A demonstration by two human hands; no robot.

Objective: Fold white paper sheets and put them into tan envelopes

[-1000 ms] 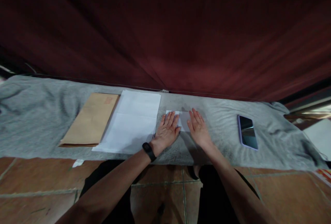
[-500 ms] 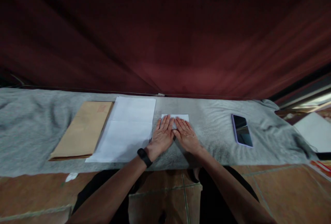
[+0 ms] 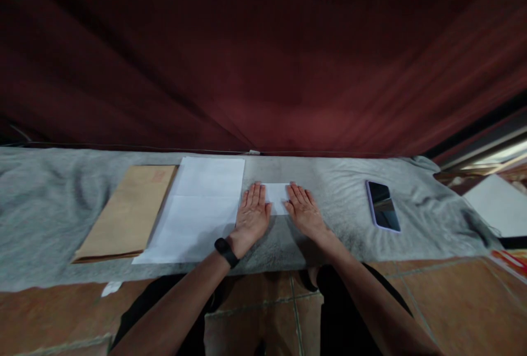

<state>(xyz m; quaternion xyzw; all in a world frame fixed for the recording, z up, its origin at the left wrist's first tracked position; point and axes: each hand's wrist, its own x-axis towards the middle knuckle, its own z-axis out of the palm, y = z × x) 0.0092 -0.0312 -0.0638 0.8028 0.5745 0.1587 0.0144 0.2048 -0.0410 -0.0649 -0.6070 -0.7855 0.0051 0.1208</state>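
Note:
A small folded white paper lies on the grey cloth in front of me. My left hand lies flat on its left edge, fingers stretched out and together. My right hand lies flat on its right edge in the same way. A bare strip of the paper shows between the two hands. A black band sits on my left wrist.
A stack of white sheets lies left of my hands, with a brown envelope further left. A phone in a lilac case rests to the right. A dark red curtain hangs behind. Tiled floor below.
My hands were close together over the middle of the folded paper half a second ago; they have slid apart to its left and right edges.

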